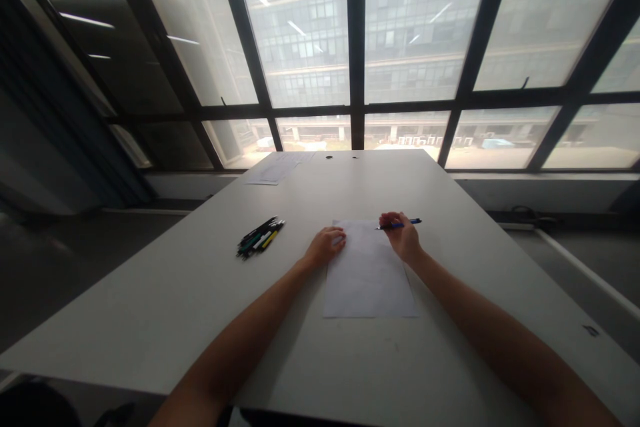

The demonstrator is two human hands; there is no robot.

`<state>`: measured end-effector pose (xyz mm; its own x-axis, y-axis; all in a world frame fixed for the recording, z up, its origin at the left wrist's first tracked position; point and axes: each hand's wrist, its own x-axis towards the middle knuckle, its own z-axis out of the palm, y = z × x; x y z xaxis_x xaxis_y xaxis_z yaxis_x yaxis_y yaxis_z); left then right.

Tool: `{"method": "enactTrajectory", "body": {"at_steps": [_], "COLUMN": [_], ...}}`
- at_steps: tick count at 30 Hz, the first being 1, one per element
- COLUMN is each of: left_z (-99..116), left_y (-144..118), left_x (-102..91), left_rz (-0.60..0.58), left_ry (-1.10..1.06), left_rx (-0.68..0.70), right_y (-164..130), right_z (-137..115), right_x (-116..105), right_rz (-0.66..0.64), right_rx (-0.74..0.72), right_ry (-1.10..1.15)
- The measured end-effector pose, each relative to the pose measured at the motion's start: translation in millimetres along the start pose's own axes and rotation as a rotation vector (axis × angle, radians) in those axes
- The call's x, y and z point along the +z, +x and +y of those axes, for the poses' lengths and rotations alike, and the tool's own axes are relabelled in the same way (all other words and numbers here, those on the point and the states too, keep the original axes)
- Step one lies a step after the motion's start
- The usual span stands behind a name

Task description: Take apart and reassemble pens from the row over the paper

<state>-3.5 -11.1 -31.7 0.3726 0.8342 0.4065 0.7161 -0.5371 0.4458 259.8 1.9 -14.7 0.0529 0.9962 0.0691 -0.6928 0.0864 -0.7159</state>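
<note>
A blue pen point(415, 221) is gripped in my right hand point(401, 235), over the upper right part of a white sheet of paper point(367, 287). The pen's tip points left across the sheet, and I cannot tell whether it touches the surface. My left hand point(326, 245) lies on the sheet's upper left edge, fingers loosely bent and resting on it, with nothing held. Any marks on the sheet are too faint to make out.
To the left on the white table point(200, 320) lies a pile of pens point(260, 238), mostly dark, one yellow. Printed papers point(277, 168) lie at the far left corner. Large windows point(310, 27) stand beyond the far edge, and a dark curtain point(55, 100) hangs at left.
</note>
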Motion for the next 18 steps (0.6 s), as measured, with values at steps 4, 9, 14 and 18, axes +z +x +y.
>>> {"method": "enactTrajectory", "body": {"at_steps": [4,9,14,18], "left_z": [2.4,3.4,3.6,3.2], "left_y": [0.1,0.2,0.0,0.4], "left_x": [-1.0,-2.3,-2.7,-1.8], "left_rz": [0.002,-0.005,-0.001,0.001], "left_ry": [-0.002,0.012,0.0,-0.002], "left_rx": [0.004,-0.006,-0.008,0.0], "right_y": [-2.4,-11.3,-17.6,-18.6], "right_z": [-10.5,-16.2,-17.5,-19.3], "right_x": [-2.6,0.7,5.2,4.2], "right_rz": [-0.102,-0.224,-0.302,-0.291], "right_rx": [0.163,0.246,0.316,0.322], "right_ry": [0.156,0.202,0.254,0.271]}}
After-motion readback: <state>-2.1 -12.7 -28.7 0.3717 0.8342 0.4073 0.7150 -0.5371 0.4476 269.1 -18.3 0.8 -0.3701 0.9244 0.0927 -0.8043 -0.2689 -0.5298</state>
